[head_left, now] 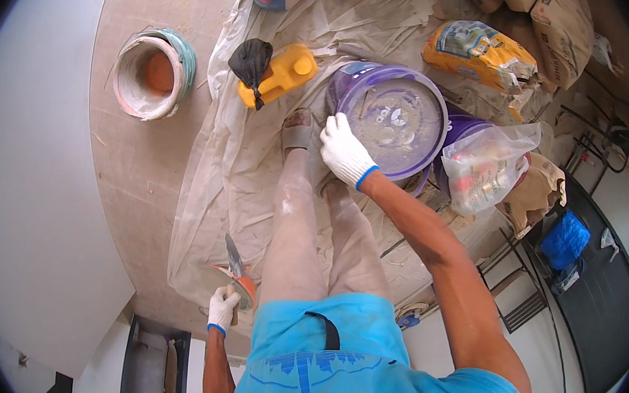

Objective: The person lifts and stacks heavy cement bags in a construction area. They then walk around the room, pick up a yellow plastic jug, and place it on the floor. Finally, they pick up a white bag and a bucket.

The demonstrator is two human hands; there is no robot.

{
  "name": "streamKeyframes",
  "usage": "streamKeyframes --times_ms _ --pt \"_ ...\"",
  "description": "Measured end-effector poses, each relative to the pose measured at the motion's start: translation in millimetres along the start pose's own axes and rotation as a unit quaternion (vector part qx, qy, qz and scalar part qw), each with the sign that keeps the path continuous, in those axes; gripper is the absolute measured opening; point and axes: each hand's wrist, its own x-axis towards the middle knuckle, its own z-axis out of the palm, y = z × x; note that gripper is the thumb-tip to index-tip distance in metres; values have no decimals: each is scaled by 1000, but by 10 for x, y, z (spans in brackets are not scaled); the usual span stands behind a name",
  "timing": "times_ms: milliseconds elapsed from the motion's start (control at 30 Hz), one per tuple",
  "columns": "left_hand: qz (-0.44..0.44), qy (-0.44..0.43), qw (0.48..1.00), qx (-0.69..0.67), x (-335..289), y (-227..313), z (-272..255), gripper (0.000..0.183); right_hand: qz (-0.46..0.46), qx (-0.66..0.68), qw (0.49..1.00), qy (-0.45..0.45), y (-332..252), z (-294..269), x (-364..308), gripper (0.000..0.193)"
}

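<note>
One wide, wrinkled plastic drop sheet (215, 210) covers much of the floor beneath the person's feet and the materials around them. Brown paper sacks (561, 35) are heaped at the upper right, partly cut off by the dark rim of the view. The lidded purple bucket (351, 86) stands on the sheet just ahead of the person's feet, its round lid (397, 125) smeared with grey residue. A second purple bucket (454, 126) sits close by its right side, largely hidden. Beyond that pair lies a yellow-orange printed bag (472, 54), crumpled at its near end. A residue-crusted pail (127, 80), turquoise along one side and reddish inside, stands off to the left on bare floor. A translucent plastic bag (487, 168) with red contents rests against the second bucket. Left of the lidded bucket, a yellow jerrycan (284, 76) has a black plastic bag (250, 61) bunched against it.

The right hand (347, 150), in a white knit glove with a blue cuff, has its fingers bent at the left edge of the lid; whether it grips the rim or only rests there cannot be told. The left hand (222, 309), gloved alike, is low beside the person's leg, fingers curled firmly around the handle of a grey-bladed trowel (234, 257). An orange-edged tool (246, 291) overlaps the trowel; its exact kind is unclear.
</note>
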Motion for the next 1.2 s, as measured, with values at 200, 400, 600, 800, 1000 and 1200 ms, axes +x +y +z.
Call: streamKeyframes --times_ms 200,400,600,800,1000,1200 --pt "-3 -12 1000 -27 55 128 51 38 238 117 960 86 125 -88 -606 34" --pt "49 -7 999 -2 145 331 34 39 380 358 851 -49 218 -14 -1443 23" --pt "67 -25 997 2 272 548 -62 40 375 546 741 -110 372 -178 -1849 44" --pt "78 -29 996 -3 333 772 -239 41 324 456 816 -144 212 -267 -1475 48" --pt "110 -12 994 20 375 944 -513 42 398 426 806 -102 61 -313 -1607 46" --pt "133 15 991 20 376 794 -593 34 419 395 812 -94 77 -215 -1690 46"
